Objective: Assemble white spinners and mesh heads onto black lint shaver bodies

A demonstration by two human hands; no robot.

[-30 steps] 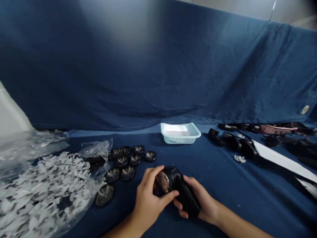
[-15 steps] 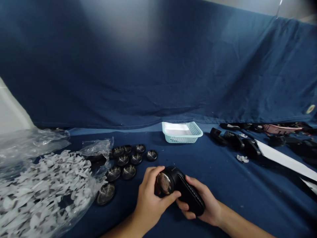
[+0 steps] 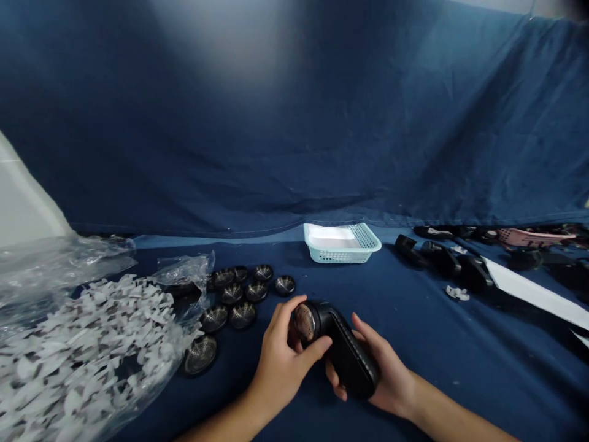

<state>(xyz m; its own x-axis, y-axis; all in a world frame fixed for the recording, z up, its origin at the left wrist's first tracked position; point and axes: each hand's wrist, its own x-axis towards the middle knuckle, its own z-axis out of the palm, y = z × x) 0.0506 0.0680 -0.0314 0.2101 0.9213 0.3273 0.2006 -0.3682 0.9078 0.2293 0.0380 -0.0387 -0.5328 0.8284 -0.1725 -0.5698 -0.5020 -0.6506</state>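
Note:
A black fabric shaver point(image 3: 352, 362) with a round, perforated metal head point(image 3: 304, 321) is held up between my two hands above the blue cloth. My left hand point(image 3: 280, 362) is closed round the head, fingers over its far side and thumb at its lower edge. At the handle, my right hand point(image 3: 389, 374) cradles the shaver from the right, thumb raised along the side and fingertips showing beneath. To the left of my hands, several loose round perforated metal caps with black rims point(image 3: 242, 315) lie on the cloth.
An open plastic bag of grey-white small parts point(image 3: 92, 350) spreads at the left. A light-blue basket point(image 3: 343, 255) with white lining stands at the back. Black housings point(image 3: 442, 261), small clear pieces point(image 3: 457, 293), a white strip point(image 3: 538, 294) and a pink basket point(image 3: 534, 238) are at the right.
The shaver has turned slightly in my hands, its handle now steeper. My right thumb has lifted a little from the handle. The whole view has shifted slightly.

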